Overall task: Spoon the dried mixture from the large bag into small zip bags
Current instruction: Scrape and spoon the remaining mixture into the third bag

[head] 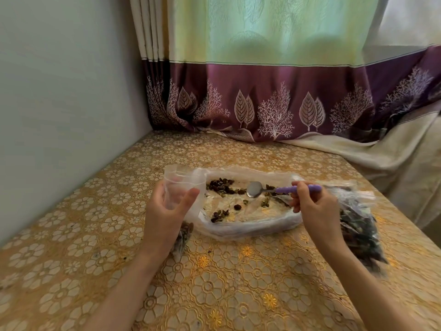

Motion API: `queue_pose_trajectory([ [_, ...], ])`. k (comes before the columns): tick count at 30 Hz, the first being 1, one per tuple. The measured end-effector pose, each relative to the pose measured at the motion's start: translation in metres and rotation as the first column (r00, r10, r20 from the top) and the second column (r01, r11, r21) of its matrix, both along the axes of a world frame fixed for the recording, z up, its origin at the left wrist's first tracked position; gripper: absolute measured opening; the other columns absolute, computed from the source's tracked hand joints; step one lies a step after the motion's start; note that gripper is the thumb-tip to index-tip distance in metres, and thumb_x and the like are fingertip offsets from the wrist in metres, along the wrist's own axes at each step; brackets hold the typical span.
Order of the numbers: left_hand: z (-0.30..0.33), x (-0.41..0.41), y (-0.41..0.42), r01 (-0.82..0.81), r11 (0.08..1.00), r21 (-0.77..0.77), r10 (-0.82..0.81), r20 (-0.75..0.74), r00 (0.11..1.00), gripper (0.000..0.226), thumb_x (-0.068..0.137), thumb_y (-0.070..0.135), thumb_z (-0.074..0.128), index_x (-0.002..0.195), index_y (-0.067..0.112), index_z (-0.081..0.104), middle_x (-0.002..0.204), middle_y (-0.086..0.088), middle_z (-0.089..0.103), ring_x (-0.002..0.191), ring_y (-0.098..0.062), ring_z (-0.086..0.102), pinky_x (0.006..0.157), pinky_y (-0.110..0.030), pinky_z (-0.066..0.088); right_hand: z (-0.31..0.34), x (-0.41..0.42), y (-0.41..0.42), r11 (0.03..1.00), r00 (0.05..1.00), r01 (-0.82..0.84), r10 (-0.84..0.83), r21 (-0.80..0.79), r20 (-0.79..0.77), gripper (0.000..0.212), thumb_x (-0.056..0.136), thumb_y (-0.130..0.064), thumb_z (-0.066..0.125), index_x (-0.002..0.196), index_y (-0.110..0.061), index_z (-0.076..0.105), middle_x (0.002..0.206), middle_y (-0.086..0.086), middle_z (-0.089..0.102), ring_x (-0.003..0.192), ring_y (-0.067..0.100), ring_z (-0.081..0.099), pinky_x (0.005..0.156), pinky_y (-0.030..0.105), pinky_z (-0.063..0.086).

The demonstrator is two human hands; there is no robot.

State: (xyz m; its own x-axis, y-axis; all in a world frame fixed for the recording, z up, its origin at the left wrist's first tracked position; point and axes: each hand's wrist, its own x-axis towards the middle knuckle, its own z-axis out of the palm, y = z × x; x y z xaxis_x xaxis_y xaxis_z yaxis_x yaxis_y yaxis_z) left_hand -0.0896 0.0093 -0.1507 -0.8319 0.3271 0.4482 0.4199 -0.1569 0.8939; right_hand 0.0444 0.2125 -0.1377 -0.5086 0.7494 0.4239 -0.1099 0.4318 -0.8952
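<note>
Left hand [167, 209]: raised above the table [238, 283], fingers and thumb curled round a small zip bag [181, 185], grasping it upright with the mouth held open toward the spoon side.
Small zip bag: clear and apparently empty; its open rim stands just above the left fingertips and overlaps the near-left end of the large bag.
Filled bag under left wrist [182, 237]: a small packet of dark pieces lies on the table directly below the left hand, partly hidden by it.
Large bag [250, 218]: lies flat and open between the two hands; only scattered clusters of dried mixture [222, 186] remain, mostly just beyond the left hand's fingertips.
Spoon [254, 189]: purple handle, metal bowl; the bowl appears empty and hovers over the large bag, to the left of the right hand.
Right hand [312, 201]: fingers pinched round the spoon handle, grasping it; wrist raised clear of the table.
Bag beside right hand [358, 223]: a packed bag of dark mixture lies on the table to the right of and below the right wrist.
Step in hand (judgement): loading the spoon for transfer.
Procedure: drop the bowl flat against the bag floor, sweep toward the nearest cluster, and lift level.
Procedure: keep the small bag's mouth wide and close to the large bag so spills fall back inside.
Caution: the thin film may ride up with the spoon.
</note>
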Motion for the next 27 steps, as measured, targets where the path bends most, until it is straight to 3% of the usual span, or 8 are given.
queue_pose_trajectory([
  [5, -0.001, -0.001, -0.001, 0.015, 1.000, -0.007, -0.015, 0.001, 1.000, 0.050, 0.061, 0.063, 0.068, 0.093, 0.026, 0.057, 0.093, 0.001, 0.069, 0.090, -0.015, 0.067, 0.084, -0.037, 0.053, -0.007, 0.000, -0.002, 0.999, 0.998, -0.042, 0.043, -0.020, 0.046, 0.040, 0.097, -0.019, 0.046, 0.068, -0.027, 0.072, 0.076, 0.017, 0.070, 0.060, 0.025, 0.050, 0.060, 0.051, 0.046],
  [7, -0.001, -0.001, -0.001, 0.018, 1.000, -0.011, -0.018, 0.000, 1.000, 0.049, 0.060, 0.066, 0.068, 0.091, 0.030, 0.058, 0.093, 0.002, 0.069, 0.090, -0.014, 0.067, 0.082, -0.035, 0.053, -0.008, 0.000, -0.006, 0.995, 0.996, -0.087, 0.087, -0.055, 0.013, 0.046, 0.097, -0.016, 0.045, 0.064, -0.029, 0.074, 0.077, 0.019, 0.070, 0.059, 0.023, 0.050, 0.057, 0.045, 0.044],
  [11, -0.001, -0.002, -0.001, 0.015, 1.000, -0.010, -0.015, 0.010, 1.000, 0.053, 0.056, 0.071, 0.068, 0.093, 0.035, 0.057, 0.093, 0.006, 0.070, 0.086, -0.011, 0.068, 0.072, -0.026, 0.055, -0.008, 0.001, -0.017, 0.975, 0.984, -0.178, 0.173, -0.134, -0.044, 0.051, 0.096, -0.011, 0.045, 0.066, -0.041, 0.074, 0.064, 0.001, 0.070, 0.054, 0.012, 0.049, 0.048, 0.026, 0.040],
  [15, -0.002, -0.005, -0.002, -0.013, 1.000, -0.013, 0.013, 0.021, 1.000, 0.062, 0.054, 0.073, 0.068, 0.097, 0.030, 0.056, 0.092, 0.007, 0.069, 0.083, -0.012, 0.067, 0.071, -0.028, 0.054, -0.011, -0.001, -0.022, 0.942, 0.962, -0.271, 0.268, -0.198, -0.041, 0.046, 0.095, -0.011, 0.046, 0.062, -0.023, 0.075, 0.065, 0.001, 0.072, 0.054, 0.012, 0.050, 0.047, 0.020, 0.042],
  [18, -0.003, -0.006, -0.003, -0.021, 1.000, -0.017, 0.021, 0.021, 1.000, 0.060, 0.056, 0.072, 0.068, 0.098, 0.030, 0.057, 0.093, 0.007, 0.069, 0.085, -0.011, 0.067, 0.073, -0.029, 0.053, -0.012, -0.001, -0.021, 0.916, 0.945, -0.318, 0.326, -0.246, -0.007, 0.035, 0.095, -0.012, 0.049, 0.069, -0.012, 0.074, 0.068, 0.005, 0.072, 0.054, 0.012, 0.052, 0.048, 0.022, 0.042],
  [21, -0.002, -0.006, -0.002, -0.024, 1.000, -0.019, 0.025, 0.019, 1.000, 0.062, 0.054, 0.074, 0.067, 0.097, 0.031, 0.057, 0.092, 0.009, 0.069, 0.083, -0.010, 0.067, 0.072, -0.027, 0.052, -0.013, -0.002, -0.019, 0.884, 0.935, -0.336, 0.353, -0.324, -0.006, 0.026, 0.093, -0.010, 0.050, 0.077, -0.007, 0.070, 0.065, 0.007, 0.068, 0.050, 0.012, 0.051, 0.043, 0.022, 0.040],
  [27, -0.001, -0.004, -0.002, 0.009, 0.999, -0.039, -0.009, 0.008, 1.000, 0.064, 0.055, 0.072, 0.069, 0.100, 0.028, 0.055, 0.095, 0.004, 0.069, 0.084, -0.012, 0.068, 0.066, -0.022, 0.055, -0.013, -0.003, -0.021, 0.843, 0.953, -0.277, 0.301, -0.462, -0.023, 0.031, 0.095, -0.013, 0.049, 0.071, -0.002, 0.066, 0.057, 0.004, 0.066, 0.045, 0.010, 0.052, 0.038, 0.019, 0.040],
])
